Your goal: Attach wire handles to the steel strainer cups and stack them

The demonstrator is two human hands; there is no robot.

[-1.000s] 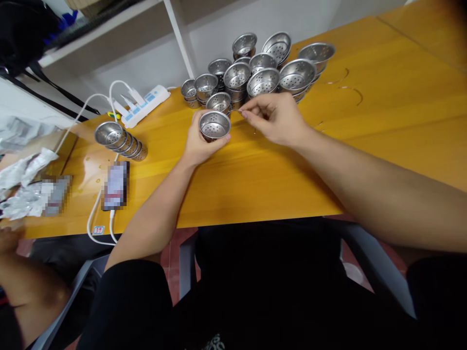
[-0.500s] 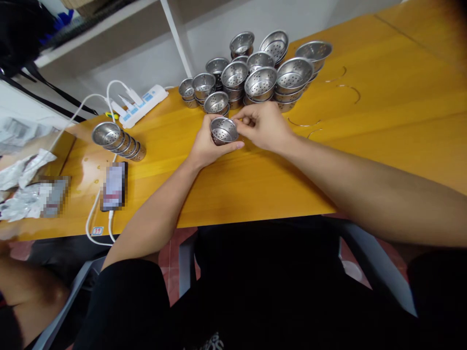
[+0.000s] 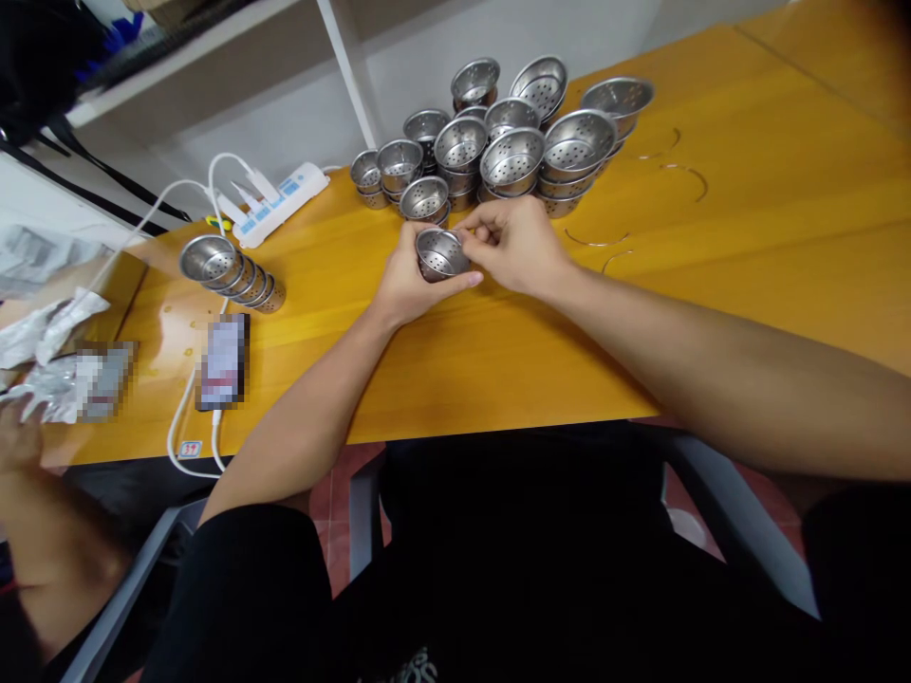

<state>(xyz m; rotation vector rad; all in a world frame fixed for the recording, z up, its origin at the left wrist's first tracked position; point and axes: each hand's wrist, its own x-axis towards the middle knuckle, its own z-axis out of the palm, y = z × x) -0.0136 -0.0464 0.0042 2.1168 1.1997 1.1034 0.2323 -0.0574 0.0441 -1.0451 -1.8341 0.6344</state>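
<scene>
My left hand is wrapped round a small perforated metal cup, its open mouth tilted up toward me. At the cup's right rim, the thumb and fingers of my right hand are pinched together. Whatever lies between those fingertips is too small to make out. Just behind both hands stand several stacks of similar perforated cups of different sizes. Thin curved wires lie on the table to the right of my right hand.
A leaning stack of perforated cups stands at left on the yellow table. Near it are a phone on a white cable and a power strip. Another person's arm reaches in at far left beside plastic bags.
My hands and the cup have shifted very slightly right in the picture, keeping the same hold. At far left, the other person's hand has come up to the table edge by the bags.
</scene>
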